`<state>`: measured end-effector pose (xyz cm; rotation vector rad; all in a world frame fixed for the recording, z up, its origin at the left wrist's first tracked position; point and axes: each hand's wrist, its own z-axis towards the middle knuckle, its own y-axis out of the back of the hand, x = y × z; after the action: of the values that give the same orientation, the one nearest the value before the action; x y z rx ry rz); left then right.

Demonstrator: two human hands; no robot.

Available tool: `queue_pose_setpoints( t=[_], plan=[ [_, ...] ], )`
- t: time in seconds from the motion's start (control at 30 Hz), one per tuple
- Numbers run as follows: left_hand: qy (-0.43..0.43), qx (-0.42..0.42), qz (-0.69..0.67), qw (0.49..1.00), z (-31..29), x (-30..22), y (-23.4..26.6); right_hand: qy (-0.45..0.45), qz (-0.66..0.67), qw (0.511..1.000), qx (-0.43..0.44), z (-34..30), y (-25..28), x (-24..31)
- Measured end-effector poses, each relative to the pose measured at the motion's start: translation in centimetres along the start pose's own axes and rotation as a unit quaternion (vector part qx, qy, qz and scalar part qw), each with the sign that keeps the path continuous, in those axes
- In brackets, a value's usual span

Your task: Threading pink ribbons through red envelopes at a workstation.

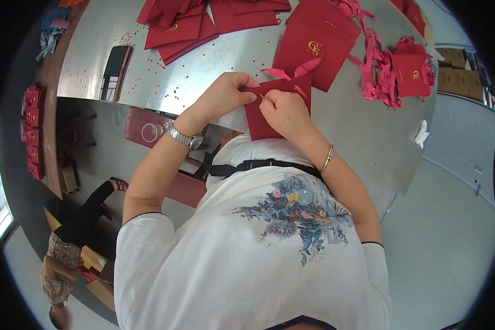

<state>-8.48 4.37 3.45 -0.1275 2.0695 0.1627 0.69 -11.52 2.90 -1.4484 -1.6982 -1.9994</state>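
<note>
Right fingers partly hidden in their curl, pile of red pouches cut off at top

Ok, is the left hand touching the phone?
Apart: the head view shows confetti-strewn table between the left hand and the phone.

A bright window left — grey floor, brown table — pale door right.
</note>
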Motion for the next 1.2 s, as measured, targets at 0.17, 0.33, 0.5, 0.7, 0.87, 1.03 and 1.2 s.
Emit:
queue_pose_setpoints(
  t=[0.17,0.33,0.5,0.7,0.87,1.03,1.2],
  plan=[
    [0.007,-0.002,-0.030,1.000,-0.6,-0.1,0.1,-0.018,-0.019,0.999,0.024,0.4,-0.1,0.7],
    [-0.059,-0.060,0.083,0.993,-0.2,0.7,-1.1,-0.021,-0.048,0.998,0.043,0.6,-0.8,0.8],
    [-0.152,-0.121,0.119,0.974,0.0,1.5,-1.7,-0.046,-0.047,0.998,-0.012,0.0,-0.3,0.4],
    [0.008,-0.012,-0.036,0.999,0.7,2.5,-0.2,0.002,-0.003,1.000,-0.010,-0.5,-0.5,-1.0],
    [0.010,0.004,-0.123,0.992,0.8,3.1,-0.2,0.040,-0.006,0.999,-0.017,-0.8,-0.3,-0.5],
    [0.002,-0.011,-0.094,0.995,0.9,3.2,-0.5,0.046,-0.032,0.998,-0.018,-0.8,-0.3,-0.2],
    [-0.008,-0.025,-0.086,0.996,1.0,3.7,-0.6,0.054,-0.050,0.997,-0.014,-0.7,-0.3,-0.2]
  ],
)
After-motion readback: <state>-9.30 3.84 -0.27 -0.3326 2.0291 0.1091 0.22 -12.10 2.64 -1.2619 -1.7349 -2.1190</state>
